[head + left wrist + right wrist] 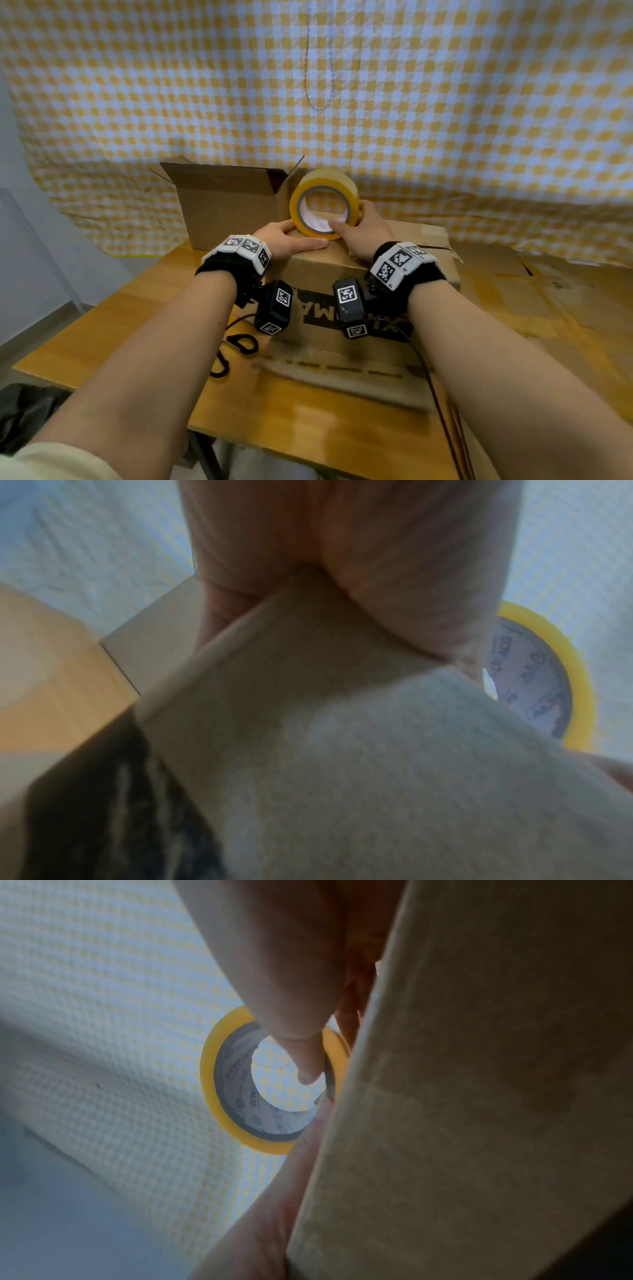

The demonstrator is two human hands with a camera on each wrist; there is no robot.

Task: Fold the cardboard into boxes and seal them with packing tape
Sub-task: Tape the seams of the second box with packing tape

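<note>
A closed cardboard box [322, 270] with black print stands mid-table. On its top, a yellow roll of packing tape [329, 178] stands on edge. My right hand [352, 219] grips the roll, thumb [301, 1047] inside the core and fingers round the outside. My left hand [291, 238] lies flat on the box top just left of the roll, thumb straight along the near edge. The left wrist view shows the palm [342, 547] over a box corner [291, 669] with the roll [578, 669] at the right. In the right wrist view the roll [209, 1080] sits beside the box wall [479, 1096].
An open cardboard box [226, 205] stands behind at the left with its flaps up. Black-handled scissors [236, 346] lie on the wooden table [137, 325] near the front left. Flattened cardboard [513, 284] covers the right side. A yellow checked cloth [342, 85] hangs behind.
</note>
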